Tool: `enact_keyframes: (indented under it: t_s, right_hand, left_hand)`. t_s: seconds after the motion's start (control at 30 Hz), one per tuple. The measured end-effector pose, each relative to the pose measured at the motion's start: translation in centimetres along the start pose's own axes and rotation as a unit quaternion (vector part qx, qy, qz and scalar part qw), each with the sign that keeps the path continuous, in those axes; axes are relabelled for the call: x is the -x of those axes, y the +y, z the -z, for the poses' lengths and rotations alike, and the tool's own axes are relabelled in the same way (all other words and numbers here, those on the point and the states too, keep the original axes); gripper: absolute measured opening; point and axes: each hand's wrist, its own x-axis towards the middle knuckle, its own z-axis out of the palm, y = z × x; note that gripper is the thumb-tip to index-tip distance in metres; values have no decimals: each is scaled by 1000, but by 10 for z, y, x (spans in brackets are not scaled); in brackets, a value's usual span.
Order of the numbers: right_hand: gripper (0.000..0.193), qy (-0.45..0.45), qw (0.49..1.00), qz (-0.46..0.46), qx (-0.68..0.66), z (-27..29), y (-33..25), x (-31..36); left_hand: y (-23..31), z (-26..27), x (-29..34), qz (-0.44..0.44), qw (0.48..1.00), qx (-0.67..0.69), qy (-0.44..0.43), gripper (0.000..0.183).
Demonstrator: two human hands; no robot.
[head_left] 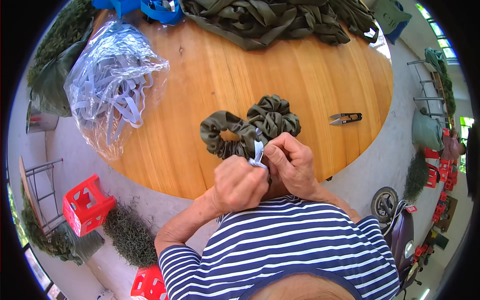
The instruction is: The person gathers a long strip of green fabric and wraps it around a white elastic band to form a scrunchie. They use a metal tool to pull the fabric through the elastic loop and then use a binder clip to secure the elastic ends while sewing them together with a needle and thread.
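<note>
Two dark olive satin scrunchies lie side by side at the table's near edge. From the gathered left scrunchie point(220, 131) a pale lavender elastic band point(258, 151) comes out, looped between my hands. My left hand point(240, 184) is closed in a fist on the band at the near side. Thumb and forefinger of my right hand point(291, 162) pinch together at the band's other side; the exact grip is partly hidden by the fingers. The bunched right scrunchie point(274, 117) sits just beyond my right hand and touches the left one.
Black-handled thread snips point(346, 118) lie to the right on the round wooden table point(195, 75). A clear plastic bag point(117, 85) of lavender elastic is at the left. Olive fabric strips point(270, 22) heap at the far edge. A red stool point(87, 205) stands on the floor, lower left.
</note>
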Motion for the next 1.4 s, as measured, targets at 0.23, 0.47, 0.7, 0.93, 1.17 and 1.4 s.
enact_keyframes:
  t_s: [0.23,0.47,0.7,0.93,1.17,1.4]
  right_hand:
    - [17,-116,978,-120,-124,15,-16,-4]
    - [14,-132,986,-85,-63,19,-21,-1]
    - [11,-87,987,-87,-106,8,-14,7]
    - [7,-39,990,-57,-126,-3,-5,11]
    - [6,-16,995,-46,-85,-5,-9,10]
    - [11,-31,994,-70,-80,1,-7,1]
  left_hand:
    - [7,4,-9,172,983,59,23,17]
    - [9,3,-9,163,985,46,19,14]
    - [16,-8,-1,174,983,26,59,9]
    - [13,-13,4,104,991,-36,73,14]
    - [6,-15,8,57,995,-67,48,15]
    - [9,-15,2,199,979,-18,31,12]
